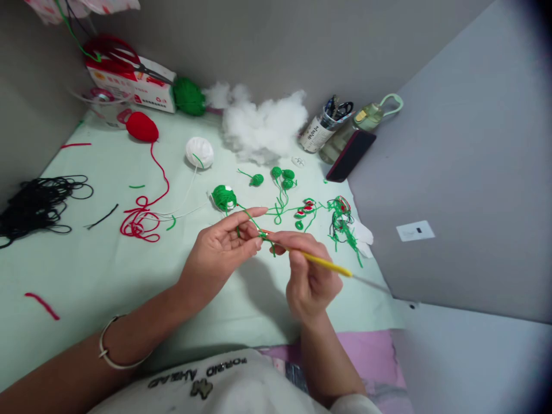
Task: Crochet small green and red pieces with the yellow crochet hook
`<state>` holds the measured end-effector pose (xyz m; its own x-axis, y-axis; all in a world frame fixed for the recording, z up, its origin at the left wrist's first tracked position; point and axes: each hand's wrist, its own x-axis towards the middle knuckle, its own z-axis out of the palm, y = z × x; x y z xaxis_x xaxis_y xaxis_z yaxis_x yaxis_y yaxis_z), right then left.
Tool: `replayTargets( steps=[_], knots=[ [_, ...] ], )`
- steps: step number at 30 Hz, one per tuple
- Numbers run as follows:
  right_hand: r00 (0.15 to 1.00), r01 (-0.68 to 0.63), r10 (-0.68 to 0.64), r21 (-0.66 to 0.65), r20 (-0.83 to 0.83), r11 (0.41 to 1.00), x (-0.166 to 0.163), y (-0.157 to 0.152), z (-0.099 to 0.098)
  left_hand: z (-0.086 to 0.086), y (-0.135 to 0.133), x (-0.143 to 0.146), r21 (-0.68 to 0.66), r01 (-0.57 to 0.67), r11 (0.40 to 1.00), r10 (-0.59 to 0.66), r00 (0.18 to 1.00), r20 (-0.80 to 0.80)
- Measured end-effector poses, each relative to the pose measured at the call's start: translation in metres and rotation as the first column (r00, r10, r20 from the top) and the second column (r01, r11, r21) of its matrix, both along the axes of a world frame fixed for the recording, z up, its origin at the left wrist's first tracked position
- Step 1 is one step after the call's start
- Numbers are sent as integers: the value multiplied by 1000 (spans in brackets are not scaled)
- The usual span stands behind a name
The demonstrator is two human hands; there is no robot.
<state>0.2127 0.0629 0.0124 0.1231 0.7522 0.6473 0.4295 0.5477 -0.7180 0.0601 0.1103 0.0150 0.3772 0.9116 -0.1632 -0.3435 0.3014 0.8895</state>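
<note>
My left hand (pixel 224 244) pinches a strand of green yarn (pixel 248 217) between thumb and fingers above the pale green table (pixel 107 270). The strand runs back to a small green yarn ball (pixel 223 197). My right hand (pixel 308 270) grips a yellow crochet hook (pixel 328 264), its tip meeting the yarn at my left fingertips. The hook's metal end sticks out to the right.
Small green crocheted pieces (pixel 284 178) and green-red-white pieces (pixel 307 208) lie beyond my hands. Red yarn (pixel 140 221), a white ball (pixel 199 152), black yarn (pixel 34 207), white stuffing (pixel 263 126), a jar of tools (pixel 321 129), a phone (pixel 350 155) and a box (pixel 133 86) stand further back.
</note>
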Motion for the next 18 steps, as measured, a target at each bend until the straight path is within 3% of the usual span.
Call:
replayTargets(
  steps=[3, 8, 10, 12, 15, 18],
  knots=[
    [966, 1, -39, 145, 257, 989, 0, 0, -6, 3, -2, 1, -34, 6, 999, -5, 999, 37],
    [863, 100, -181, 192, 472, 976, -1, -2, -10, 2, 2, 0, -231, 146, 962, -97, 973, 210],
    [907, 118, -164, 140, 389, 983, -1, -1, -6, 1, 5, -1, -297, 192, 935, -113, 958, 264],
    [985, 99, -104, 46, 136, 994, 0, 1, -3, 0, 8, -1, -302, 189, 934, -104, 956, 274],
    [972, 15, -33, -81, -233, 997, 1, 6, 0, 2, 7, -2, -231, 163, 959, -106, 965, 239],
    [958, -47, 11, -119, -287, 992, -1, 10, 0, 4, 3, -1, -148, 177, 973, -142, 966, 216]
  ],
)
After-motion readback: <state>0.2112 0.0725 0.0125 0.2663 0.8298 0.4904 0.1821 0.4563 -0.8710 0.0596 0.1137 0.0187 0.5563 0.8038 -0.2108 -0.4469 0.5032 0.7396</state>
